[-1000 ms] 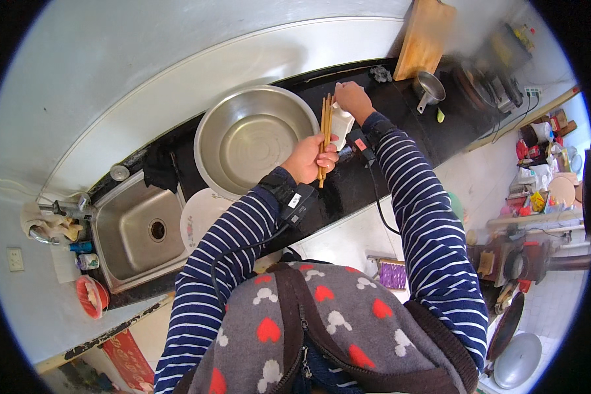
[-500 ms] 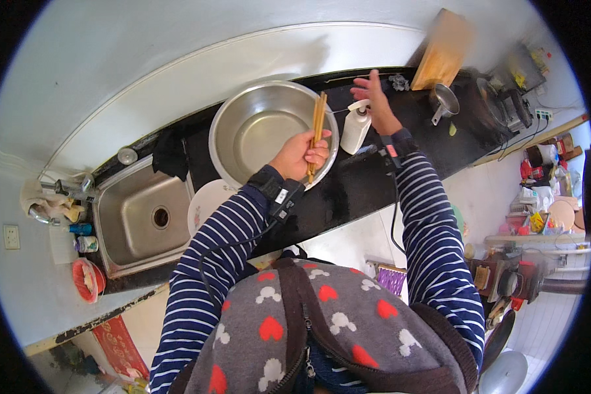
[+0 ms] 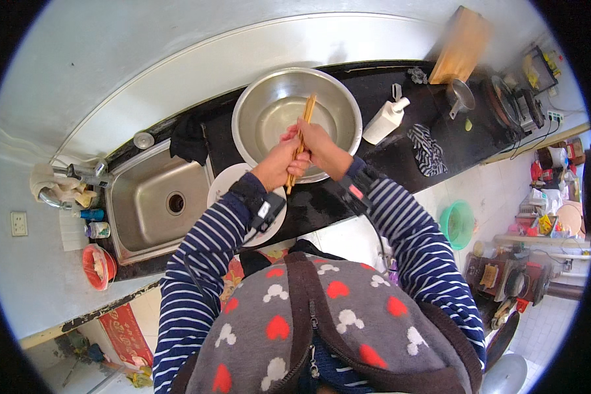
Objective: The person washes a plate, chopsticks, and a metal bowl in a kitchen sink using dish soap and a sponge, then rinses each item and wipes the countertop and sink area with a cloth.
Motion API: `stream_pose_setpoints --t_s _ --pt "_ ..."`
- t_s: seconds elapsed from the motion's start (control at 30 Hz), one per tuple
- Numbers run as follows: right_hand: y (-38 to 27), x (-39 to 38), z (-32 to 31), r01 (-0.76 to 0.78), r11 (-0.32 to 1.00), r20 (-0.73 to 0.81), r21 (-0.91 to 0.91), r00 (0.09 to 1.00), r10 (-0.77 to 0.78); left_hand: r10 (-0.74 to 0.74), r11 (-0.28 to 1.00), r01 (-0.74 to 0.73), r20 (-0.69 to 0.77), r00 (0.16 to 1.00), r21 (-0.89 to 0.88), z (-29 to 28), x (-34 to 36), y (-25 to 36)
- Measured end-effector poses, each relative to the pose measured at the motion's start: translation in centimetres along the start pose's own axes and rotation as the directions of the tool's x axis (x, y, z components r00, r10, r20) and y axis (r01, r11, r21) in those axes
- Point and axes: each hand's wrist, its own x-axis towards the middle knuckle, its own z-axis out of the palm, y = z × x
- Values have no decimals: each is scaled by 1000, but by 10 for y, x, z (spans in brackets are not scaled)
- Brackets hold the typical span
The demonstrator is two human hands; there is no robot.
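Wooden chopsticks [image 3: 309,108] are clasped in your left hand [image 3: 279,162] and right hand [image 3: 324,148], a metal basin [image 3: 251,118] beneath and beyond your fingers [image 3: 302,159].

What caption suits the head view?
Left hand and right hand holding chopsticks at a metal basin, a white bottle to its right.

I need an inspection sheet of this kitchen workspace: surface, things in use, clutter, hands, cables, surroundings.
Surface: black countertop, glossy patches
Things in use: wooden chopsticks, large metal basin; white pump bottle right of the basin
Clutter: striped cloth, black cloth, green scrap
Hands: left hand grips the chopsticks; right hand on them
Cables: black cables beside the power strip, far right
Surroundings: steel sink left, wooden board back right, green tub right
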Motion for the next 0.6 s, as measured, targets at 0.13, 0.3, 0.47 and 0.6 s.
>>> stream_pose_setpoints --t_s 0.13,0.3,0.47,0.6 --pt "-9 39 11 -123 918 -17 378 990 140 9 990 24 -227 974 142 0 -27 -15" --pt "8 27 45 -70 993 75 -96 994 78 -31 998 39 -175 984 46 -24 -44 8" --pt "24 22 66 -117 988 3 101 993 118 -5 1000 9 -163 987 26 -34 -56 8" --pt "0 53 45 -13 941 -97 339 994 49 18 994 -1 -154 988 107 -27 -73 -2"
